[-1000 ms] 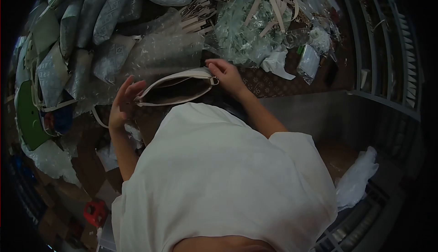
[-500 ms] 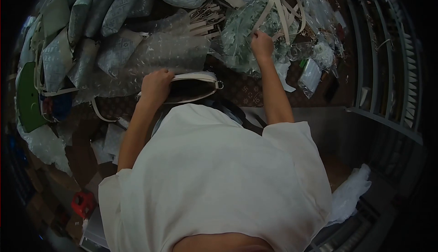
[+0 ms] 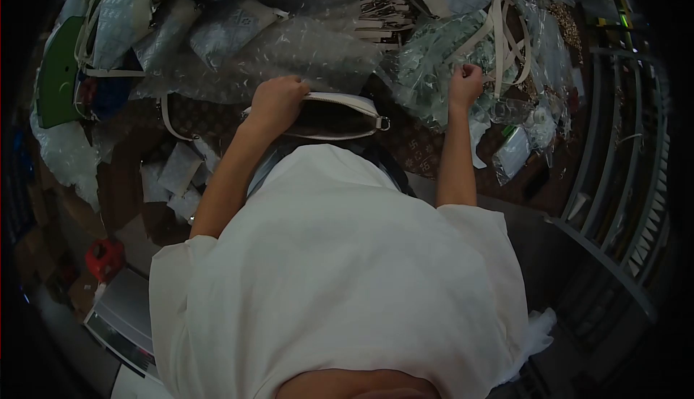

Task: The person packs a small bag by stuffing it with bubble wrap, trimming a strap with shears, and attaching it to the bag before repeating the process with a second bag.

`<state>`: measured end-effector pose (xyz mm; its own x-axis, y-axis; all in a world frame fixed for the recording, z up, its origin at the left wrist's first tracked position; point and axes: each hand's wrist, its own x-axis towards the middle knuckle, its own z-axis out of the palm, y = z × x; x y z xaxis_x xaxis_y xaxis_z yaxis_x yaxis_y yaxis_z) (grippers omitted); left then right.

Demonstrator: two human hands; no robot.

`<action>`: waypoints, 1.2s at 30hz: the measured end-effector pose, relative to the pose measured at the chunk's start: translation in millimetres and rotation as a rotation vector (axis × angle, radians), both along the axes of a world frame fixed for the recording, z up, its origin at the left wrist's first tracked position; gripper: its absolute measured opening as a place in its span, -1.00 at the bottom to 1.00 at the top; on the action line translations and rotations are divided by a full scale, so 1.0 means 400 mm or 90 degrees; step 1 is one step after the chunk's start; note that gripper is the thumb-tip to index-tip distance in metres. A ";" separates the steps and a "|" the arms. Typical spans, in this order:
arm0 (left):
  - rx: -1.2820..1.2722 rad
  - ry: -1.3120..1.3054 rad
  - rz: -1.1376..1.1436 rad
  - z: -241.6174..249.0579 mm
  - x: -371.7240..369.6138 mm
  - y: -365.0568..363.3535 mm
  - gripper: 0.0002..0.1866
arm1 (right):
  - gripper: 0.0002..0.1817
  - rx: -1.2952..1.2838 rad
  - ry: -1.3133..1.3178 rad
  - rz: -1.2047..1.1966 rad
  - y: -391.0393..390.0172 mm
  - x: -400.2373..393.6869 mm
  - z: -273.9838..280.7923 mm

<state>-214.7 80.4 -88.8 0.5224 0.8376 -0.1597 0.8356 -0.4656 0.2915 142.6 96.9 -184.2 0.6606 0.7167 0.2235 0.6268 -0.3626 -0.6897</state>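
My left hand [image 3: 279, 104] is closed on the upper edge of a white bag [image 3: 343, 101], whose zipped opening gapes and shows a dark inside. A metal ring sits at the bag's right end. My right hand [image 3: 465, 84] is raised beside a heap of greenish clear plastic packets [image 3: 431, 63], its fingers curled together; what they hold, if anything, is too small to make out. Just right of it, looped cream straps [image 3: 499, 41] lie over the plastic.
Patterned grey-blue bags [image 3: 231, 30] are piled at the back left, with bubble wrap [image 3: 303, 48] before them. A green piece [image 3: 59, 74] stands far left. Strap parts [image 3: 383, 17] lie at the back. A metal rack [image 3: 614, 146] is at the right.
The whole view has shifted, so the table's things appear further right. My right hand has come slightly back from the plastic heap. My left hand still grips the bag.
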 end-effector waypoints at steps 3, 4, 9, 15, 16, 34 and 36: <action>0.005 -0.043 -0.003 -0.007 0.000 0.005 -0.88 | -0.85 0.179 0.039 0.025 -0.023 -0.061 0.107; 0.004 -0.040 0.004 -0.009 0.000 0.006 -0.88 | -0.85 0.177 0.043 0.032 -0.040 -0.097 0.154; -0.002 -0.027 -0.023 -0.008 -0.004 0.010 -0.85 | -0.83 0.187 0.017 0.607 -0.148 -0.326 0.336; -0.019 -0.101 -0.058 0.000 -0.024 -0.024 -0.89 | -0.78 0.121 0.001 0.717 -0.105 -0.399 0.351; -0.014 -0.099 -0.050 0.000 -0.027 -0.035 -0.89 | -0.77 0.052 0.075 0.649 -0.082 -0.398 0.357; 0.089 -0.400 0.038 0.036 -0.166 0.023 -0.36 | -0.82 -0.166 0.358 0.632 0.172 -0.232 0.418; 0.132 -0.374 0.015 0.040 -0.134 0.032 -0.28 | -0.81 -0.170 0.403 0.567 0.162 -0.195 0.438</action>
